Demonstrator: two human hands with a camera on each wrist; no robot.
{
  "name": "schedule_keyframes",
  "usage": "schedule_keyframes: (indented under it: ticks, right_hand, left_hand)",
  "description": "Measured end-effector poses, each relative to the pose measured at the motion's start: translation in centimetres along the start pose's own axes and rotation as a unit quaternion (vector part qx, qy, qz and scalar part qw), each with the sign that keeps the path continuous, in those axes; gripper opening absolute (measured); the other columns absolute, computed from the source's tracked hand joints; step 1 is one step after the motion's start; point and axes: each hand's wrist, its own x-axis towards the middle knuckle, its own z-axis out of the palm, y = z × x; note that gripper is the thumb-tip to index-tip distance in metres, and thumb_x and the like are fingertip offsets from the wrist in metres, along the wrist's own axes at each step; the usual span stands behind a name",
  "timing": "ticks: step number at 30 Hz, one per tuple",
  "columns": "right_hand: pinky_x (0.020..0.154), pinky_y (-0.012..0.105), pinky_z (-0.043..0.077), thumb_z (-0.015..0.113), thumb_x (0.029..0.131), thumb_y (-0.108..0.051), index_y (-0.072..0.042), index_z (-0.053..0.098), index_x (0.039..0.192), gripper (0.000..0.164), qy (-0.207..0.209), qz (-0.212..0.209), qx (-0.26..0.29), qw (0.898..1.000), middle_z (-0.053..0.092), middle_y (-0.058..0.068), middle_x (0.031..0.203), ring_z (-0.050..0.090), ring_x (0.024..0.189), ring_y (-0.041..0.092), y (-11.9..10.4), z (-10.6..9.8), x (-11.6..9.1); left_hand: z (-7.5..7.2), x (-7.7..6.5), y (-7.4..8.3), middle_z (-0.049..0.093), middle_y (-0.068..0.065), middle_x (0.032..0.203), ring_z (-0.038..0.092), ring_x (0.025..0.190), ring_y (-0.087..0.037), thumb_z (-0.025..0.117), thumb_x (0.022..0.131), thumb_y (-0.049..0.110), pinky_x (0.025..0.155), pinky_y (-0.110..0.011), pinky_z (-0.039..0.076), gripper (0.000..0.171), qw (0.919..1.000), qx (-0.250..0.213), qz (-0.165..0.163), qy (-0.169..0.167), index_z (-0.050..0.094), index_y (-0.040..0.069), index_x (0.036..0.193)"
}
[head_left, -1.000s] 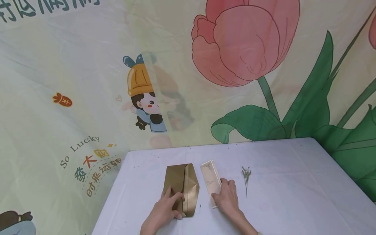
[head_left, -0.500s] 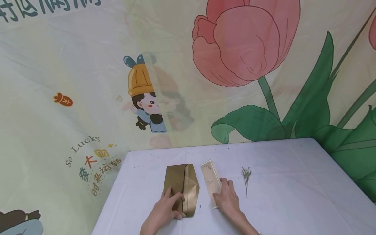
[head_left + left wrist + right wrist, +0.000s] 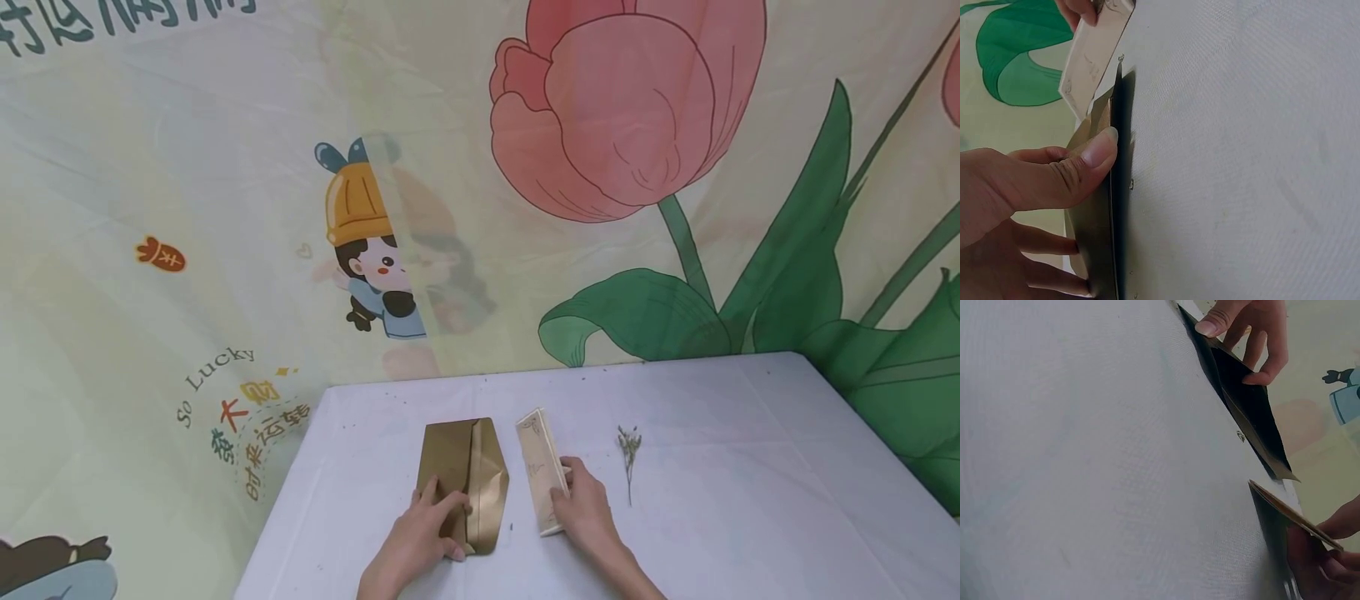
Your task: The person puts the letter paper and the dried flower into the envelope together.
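Observation:
A gold envelope (image 3: pixel 447 450) lies on the white table, its pointed flap (image 3: pixel 491 492) folded out to the right. My left hand (image 3: pixel 412 537) holds it at the near end, the thumb on its near edge in the left wrist view and the fingers spread over it. In the right wrist view the envelope's mouth (image 3: pixel 1244 384) gapes, showing a dark inside. My right hand (image 3: pixel 588 508) pinches a folded cream card (image 3: pixel 538 467) with fine line drawings by its right edge. The card's layers (image 3: pixel 1294 515) show edge-on, tilted up from the cloth.
A small dried flower sprig (image 3: pixel 629 454) lies right of the card. The white-clothed table (image 3: pixel 720 500) ends at the back against a printed fabric backdrop (image 3: pixel 465 167) with a tulip and cartoon figure. A few tiny crumbs dot the cloth.
The card has shifted slightly right and turned a little more upright, with my right thumb moving onto its right edge. My left hand and the envelope stay put.

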Motion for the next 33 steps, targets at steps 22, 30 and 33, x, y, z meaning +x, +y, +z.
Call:
schedule_keyframes:
  ticks: [22,30,33]
  right_hand:
    - [0.079,0.039,0.062,0.065,0.093,-0.008,0.005,0.05,0.141,0.052,-0.067,0.088,0.065,0.992,0.074,0.011,0.107,0.074,0.091,0.022,0.7,-0.7,0.2]
    - [0.07,0.033,0.061,0.066,0.092,-0.008,0.004,0.049,0.141,0.053,-0.07,0.094,0.112,0.987,0.075,0.008,0.103,0.073,0.087,0.018,0.7,-1.1,-0.1]
    - [0.069,0.033,0.061,0.066,0.093,-0.007,0.005,0.048,0.142,0.053,-0.076,0.099,0.141,0.982,0.074,0.01,0.103,0.073,0.084,0.018,0.7,-1.2,-0.2]
  left_hand:
    - [0.4,0.0,-0.3,0.03,-0.044,0.155,0.026,0.129,-0.081,0.09,0.069,0.025,0.085,-0.089,0.036,0.063,0.9999,-0.008,-0.007,-0.002,0.064,0.027,0.126]
    - [0.1,0.0,0.0,0.031,-0.044,0.155,0.027,0.128,-0.082,0.09,0.069,0.026,0.084,-0.088,0.038,0.061,1.0,-0.004,-0.002,0.002,0.064,0.03,0.124]
    - [0.0,0.0,0.0,0.031,-0.044,0.155,0.027,0.128,-0.082,0.09,0.068,0.026,0.084,-0.088,0.038,0.061,1.0,-0.002,-0.002,0.003,0.064,0.029,0.124]
